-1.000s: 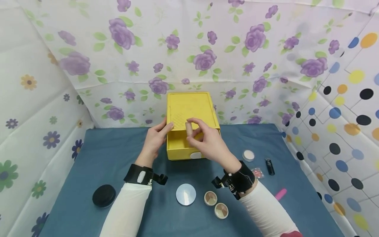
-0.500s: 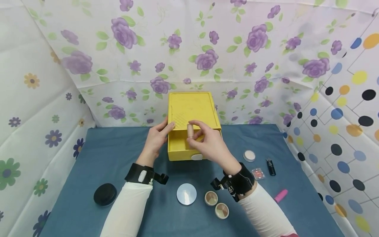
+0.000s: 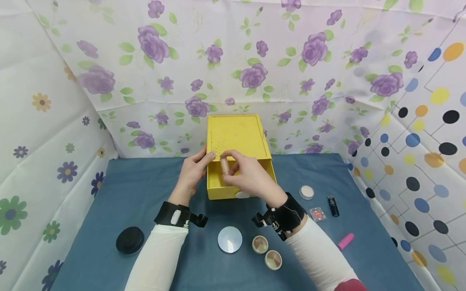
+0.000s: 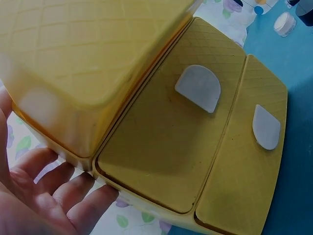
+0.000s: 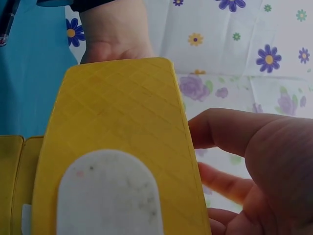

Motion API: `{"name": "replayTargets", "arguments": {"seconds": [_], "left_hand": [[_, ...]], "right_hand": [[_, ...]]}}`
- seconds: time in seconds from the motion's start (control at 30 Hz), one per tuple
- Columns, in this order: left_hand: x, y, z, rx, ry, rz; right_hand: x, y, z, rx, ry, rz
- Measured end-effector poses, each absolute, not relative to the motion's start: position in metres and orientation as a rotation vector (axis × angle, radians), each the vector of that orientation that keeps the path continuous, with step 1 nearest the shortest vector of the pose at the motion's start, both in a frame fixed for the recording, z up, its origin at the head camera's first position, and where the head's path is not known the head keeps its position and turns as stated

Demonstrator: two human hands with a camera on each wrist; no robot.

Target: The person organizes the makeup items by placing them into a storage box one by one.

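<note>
A yellow drawer box (image 3: 236, 135) stands against the back, its top drawer (image 3: 220, 194) pulled out. My left hand (image 3: 192, 173) holds the box's left side, thumb by the top edge; in the left wrist view its fingers (image 4: 73, 191) lie along the side wall. Over the drawer, my right hand (image 3: 253, 176) pinches a small beige cylinder (image 3: 224, 165), slightly tilted, between thumb and fingers. The drawer front (image 5: 115, 107) with its white handle (image 5: 110, 191) hides the cylinder in the right wrist view.
A silvery disc (image 3: 229, 239) and two three-shade palettes (image 3: 260, 244) lie in front. Far left is a black round case (image 3: 130, 240). To the right are a white round jar (image 3: 306, 192), a small pink palette (image 3: 318, 214), a black tube (image 3: 333, 206) and a pink stick (image 3: 345, 241).
My right hand has moved left and slightly lower with the cylinder, which now tilts inside the drawer's outline. The left hand keeps its place on the box.
</note>
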State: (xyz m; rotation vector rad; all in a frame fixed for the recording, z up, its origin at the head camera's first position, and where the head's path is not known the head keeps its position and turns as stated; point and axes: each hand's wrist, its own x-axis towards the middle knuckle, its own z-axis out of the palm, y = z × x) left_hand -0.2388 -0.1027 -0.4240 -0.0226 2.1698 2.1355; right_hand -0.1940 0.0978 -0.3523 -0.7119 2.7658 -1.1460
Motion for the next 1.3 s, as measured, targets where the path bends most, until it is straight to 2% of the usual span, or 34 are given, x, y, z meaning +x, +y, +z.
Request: {"name": "replayTargets", "arguments": {"seconds": [0.23,0.97,1.3], "left_hand": [[-0.239,-0.103,-0.424,-0.029,2.172,2.13],[-0.238,-0.106,-0.424,-0.036,2.162,2.138],[-0.239,-0.103,-0.427,-0.023,2.156,2.142]], "right_hand": [[-0.198,0.087,-0.353,-0.845,2.763,-1.006],[-0.209,0.08,-0.355,-0.856,2.703,-0.862],[-0.219,0.079,-0.367,-0.855,2.5,-1.052]]}}
